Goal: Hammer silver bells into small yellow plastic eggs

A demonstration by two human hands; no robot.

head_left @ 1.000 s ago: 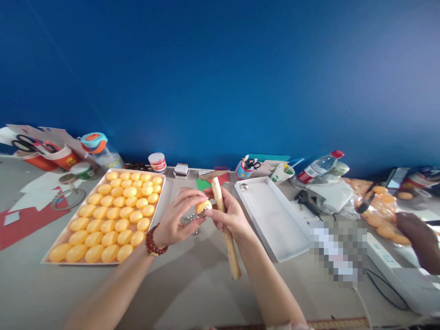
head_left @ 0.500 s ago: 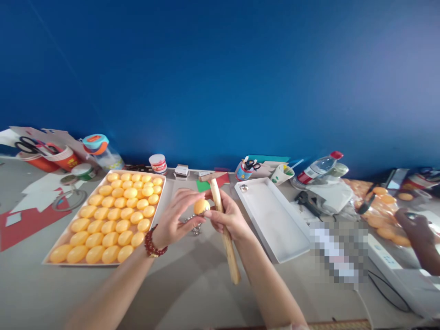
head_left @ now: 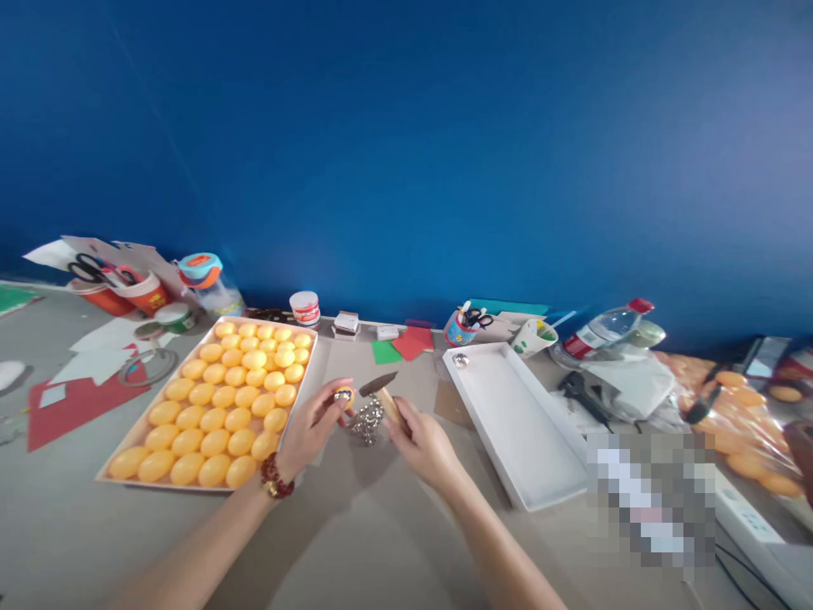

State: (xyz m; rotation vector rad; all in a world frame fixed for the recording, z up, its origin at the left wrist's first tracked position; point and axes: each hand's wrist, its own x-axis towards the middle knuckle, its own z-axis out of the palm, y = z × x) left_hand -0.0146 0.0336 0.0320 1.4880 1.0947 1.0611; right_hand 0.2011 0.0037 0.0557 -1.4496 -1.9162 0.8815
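Note:
Pinched between the fingertips of my left hand is an orange ping-pong ball with a shiny silver piece on its upper side. My right hand is closed around the wooden handle of a hammer; the dark head points up and left, just right of the ball and apart from it. Between my hands lies a pile of small silvery metal pieces, too small to name. Left of my left hand, a shallow box holds rows of orange ping-pong balls.
A white tray with a silvery item stands to the right. Along the blue wall are a pen cup, a paper cup, plastic bottle, jar and coloured paper. Bagged orange balls lie far right.
My hands have moved apart. The ball has gone left and down with my left hand, its silver piece now showing. The hammer has tilted, its head now lower. The view has shifted slightly.

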